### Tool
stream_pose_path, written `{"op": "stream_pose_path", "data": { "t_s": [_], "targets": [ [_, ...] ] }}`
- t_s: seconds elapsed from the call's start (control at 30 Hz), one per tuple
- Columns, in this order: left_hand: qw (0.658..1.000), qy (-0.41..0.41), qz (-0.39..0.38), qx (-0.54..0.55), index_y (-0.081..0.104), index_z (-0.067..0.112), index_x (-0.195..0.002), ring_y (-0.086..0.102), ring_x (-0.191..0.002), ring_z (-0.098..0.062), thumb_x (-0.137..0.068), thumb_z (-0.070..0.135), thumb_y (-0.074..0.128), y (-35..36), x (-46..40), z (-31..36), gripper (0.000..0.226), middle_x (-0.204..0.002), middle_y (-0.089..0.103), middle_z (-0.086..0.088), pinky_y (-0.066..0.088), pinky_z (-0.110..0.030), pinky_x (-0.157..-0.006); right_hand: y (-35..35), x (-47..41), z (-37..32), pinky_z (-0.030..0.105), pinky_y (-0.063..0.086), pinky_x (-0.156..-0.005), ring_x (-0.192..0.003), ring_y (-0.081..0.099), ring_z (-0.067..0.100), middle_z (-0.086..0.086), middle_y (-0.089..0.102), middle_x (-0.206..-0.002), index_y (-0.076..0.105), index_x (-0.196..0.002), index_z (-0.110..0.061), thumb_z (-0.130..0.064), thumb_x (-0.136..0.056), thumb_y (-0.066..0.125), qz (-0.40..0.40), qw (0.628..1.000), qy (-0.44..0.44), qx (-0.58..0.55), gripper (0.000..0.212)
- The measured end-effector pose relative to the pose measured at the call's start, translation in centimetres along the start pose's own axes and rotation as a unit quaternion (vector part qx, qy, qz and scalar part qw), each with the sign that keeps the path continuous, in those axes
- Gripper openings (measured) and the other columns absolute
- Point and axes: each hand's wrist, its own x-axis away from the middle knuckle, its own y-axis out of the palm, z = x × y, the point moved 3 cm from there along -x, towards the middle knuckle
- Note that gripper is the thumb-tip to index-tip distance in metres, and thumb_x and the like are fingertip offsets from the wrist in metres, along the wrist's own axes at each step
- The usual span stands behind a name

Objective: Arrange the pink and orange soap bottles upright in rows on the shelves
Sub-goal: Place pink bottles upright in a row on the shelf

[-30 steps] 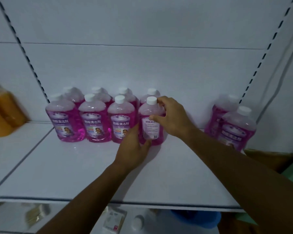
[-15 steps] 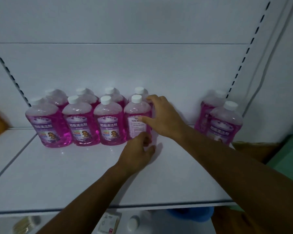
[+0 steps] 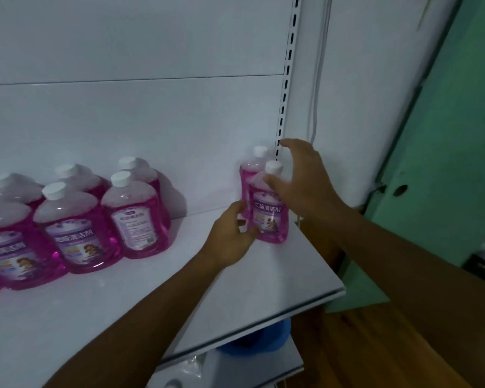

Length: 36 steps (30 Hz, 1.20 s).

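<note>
Two pink soap bottles stand upright at the right end of the white shelf [image 3: 123, 303]: a front bottle [image 3: 269, 217] with its label facing me and a rear bottle [image 3: 249, 169] against the back panel. My left hand [image 3: 230, 236] touches the front bottle's lower left side with loosely curled fingers. My right hand [image 3: 300, 180] hovers spread over that bottle's cap and right shoulder, its thumb at the shoulder. Several more pink bottles [image 3: 76, 233] stand in two rows at the left. The rightmost of them [image 3: 136, 219] shows its back label. No orange bottles are in view.
A bare stretch of shelf separates the two groups. The slotted upright [image 3: 287, 65] and a white side wall close the shelf on the right. A blue object [image 3: 258, 340] lies on the shelf below. A brown surface [image 3: 361, 345] and a green wall [image 3: 445, 135] lie to the right.
Both hands left the back-label bottle at the end of the left rows and moved right to the pair at the shelf's right end. The view swung right with them.
</note>
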Motion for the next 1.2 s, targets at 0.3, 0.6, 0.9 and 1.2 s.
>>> {"op": "stream_pose_path", "data": {
  "t_s": [0.3, 0.6, 0.9, 1.2],
  "targets": [
    [1.0, 0.008, 0.005, 0.004, 0.044, 0.024, -0.136, 0.055, -0.091, -0.001, -0.089, 0.023, 0.067, 1.1, -0.4, -0.2, 0.051, -0.115, 0.052, 0.015, 0.046, -0.009, -0.074, 1.7, 0.6, 2.8, 0.01, 0.041, -0.063, -0.095, 0.056, 0.013, 0.003, 0.059, -0.126, 0.047, -0.133, -0.016, -0.037, -0.088, 0.067, -0.097, 0.985, 0.1, -0.103, 0.054],
    [0.998, 0.019, 0.058, -0.018, 0.044, 0.022, -0.134, 0.055, -0.09, 0.008, -0.086, 0.035, 0.067, -0.5, 1.3, -0.8, 0.055, -0.115, 0.053, 0.016, 0.043, 0.0, -0.069, 3.3, 0.4, 1.4, 0.021, 0.047, -0.077, -0.095, 0.059, 0.016, 0.003, 0.063, -0.12, 0.054, -0.13, -0.014, -0.037, -0.088, 0.066, -0.091, 0.99, 0.042, -0.098, 0.049],
    [0.991, 0.03, 0.131, -0.027, 0.039, 0.037, -0.121, 0.051, -0.097, 0.02, -0.091, 0.014, 0.064, -4.7, 3.5, -2.1, 0.046, -0.11, 0.048, 0.03, 0.038, 0.005, -0.076, 8.6, -2.0, -2.8, 0.026, 0.051, -0.079, -0.098, 0.061, 0.019, 0.004, 0.064, -0.116, 0.055, -0.128, -0.012, -0.029, -0.09, 0.066, -0.126, 0.978, -0.007, -0.168, 0.043],
    [0.994, 0.006, 0.095, -0.053, 0.024, 0.026, -0.148, 0.041, -0.133, -0.014, -0.089, 0.017, 0.065, -7.4, 3.0, -3.8, 0.072, -0.146, 0.042, 0.005, 0.039, -0.036, -0.11, 13.1, -5.2, -5.9, 0.043, 0.057, -0.081, -0.09, 0.069, 0.017, 0.005, 0.071, -0.101, 0.068, -0.114, -0.01, -0.033, -0.087, 0.069, -0.161, 0.957, -0.066, -0.234, 0.036]
  ]
}}
